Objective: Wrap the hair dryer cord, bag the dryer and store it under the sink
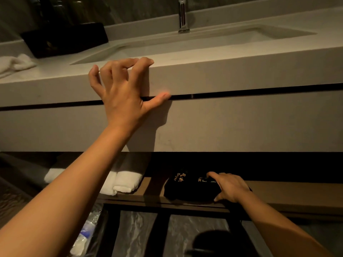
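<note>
Your left hand [118,89] is braced on the front edge of the counter [241,71]: the fingers curl over the top lip beside the sink basin [194,45], and the thumb presses flat along the dark seam below it. That grip holds nothing loose; it hooks only the counter edge.

Your right hand [230,186] reaches down to the open shelf [287,190] under the sink. It lies on the right end of the black dryer bag [187,188], fingers spread over the top and thumb tucked at the bag's lower right corner, so the grip is closed around the bag. The bag rests on the shelf, with gold lettering reading "Dryer" facing up. The dryer itself is not visible, nor is its cord.

On the same shelf, left of the bag and apart from it, lie rolled white towels [122,182], partly hidden behind your left forearm. Up on the counter, a chrome faucet [183,17] stands behind the basin, a black tray [65,39] sits at the far left, and a crumpled white cloth [14,64] lies just in front of the tray. Below the shelf there is a dark frame over marbled flooring.
</note>
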